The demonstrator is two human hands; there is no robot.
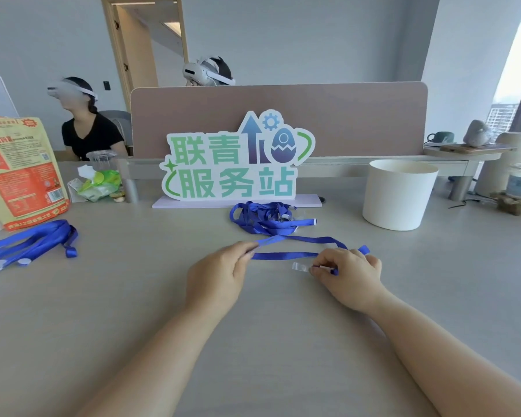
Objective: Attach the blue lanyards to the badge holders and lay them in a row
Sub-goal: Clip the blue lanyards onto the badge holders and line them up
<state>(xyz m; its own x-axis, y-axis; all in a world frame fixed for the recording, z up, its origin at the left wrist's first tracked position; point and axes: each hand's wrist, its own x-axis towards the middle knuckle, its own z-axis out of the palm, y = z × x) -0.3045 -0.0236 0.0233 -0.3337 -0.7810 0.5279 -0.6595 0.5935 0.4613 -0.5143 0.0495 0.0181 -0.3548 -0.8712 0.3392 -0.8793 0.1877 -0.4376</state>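
Observation:
One blue lanyard [286, 254] lies stretched across the middle of the grey table [133, 311]. My left hand [220, 272] pinches its strap at the left end. My right hand [348, 276] grips its clip end, and a small clear plastic clip [300, 267] sticks out from my fingers to the left. Behind my hands lies a tangled heap of blue lanyards [265, 219] with metal clips. At the far left, a bundle of blue lanyards [27, 243] lies with small round clear tabs at its near end. No full badge holder is clearly visible.
A green-lettered sign [235, 164] stands behind the heap. A white round pot [399, 194] stands at the right, an orange snack bag [18, 173] and a green packet [101, 183] at the left. Two people wearing headsets sit beyond the pink divider [358, 118].

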